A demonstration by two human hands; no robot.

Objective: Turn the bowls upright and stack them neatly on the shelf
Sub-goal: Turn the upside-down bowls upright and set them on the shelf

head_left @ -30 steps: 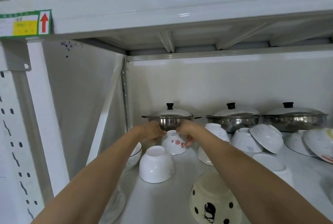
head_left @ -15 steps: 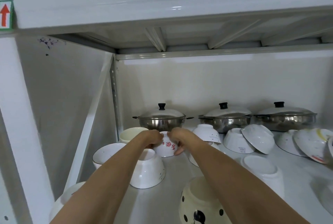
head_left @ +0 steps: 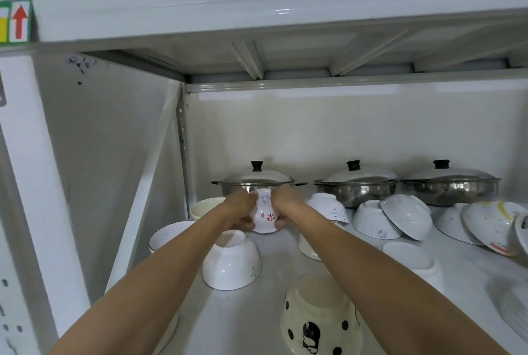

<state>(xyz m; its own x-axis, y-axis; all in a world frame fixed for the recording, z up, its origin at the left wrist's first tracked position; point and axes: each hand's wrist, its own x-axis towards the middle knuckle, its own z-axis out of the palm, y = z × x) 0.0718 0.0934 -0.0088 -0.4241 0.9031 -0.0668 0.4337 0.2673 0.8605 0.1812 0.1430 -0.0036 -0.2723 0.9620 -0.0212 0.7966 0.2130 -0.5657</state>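
You are at the turning step: both hands hold one small white bowl with red characters [head_left: 265, 216] lifted just off the shelf [head_left: 285, 263], in front of the leftmost steel pot [head_left: 257, 182]. Your left hand [head_left: 238, 209] grips its left side and your right hand [head_left: 285, 203] its right side, fingers [head_left: 278, 222] curled round the wall. The bowl's foot ring points up and away, so it seems still upside down or partway through the flip. Next you would likely finish rolling it rim-up, then set it into an upright bowl; two sit at about nine o'clock from your hands, a cream bowl [head_left: 207, 206] by the back corner and a dark-rimmed white bowl [head_left: 168, 236] nearer you. The held bowl is glossy, slightly tapered, with a paper label near its foot. Around it lie many bowls still inverted: a plain white one [head_left: 231, 263] just below your left wrist, a cream bowl with black dots [head_left: 317, 317] at six o'clock, and more tipped or leaning at three o'clock.
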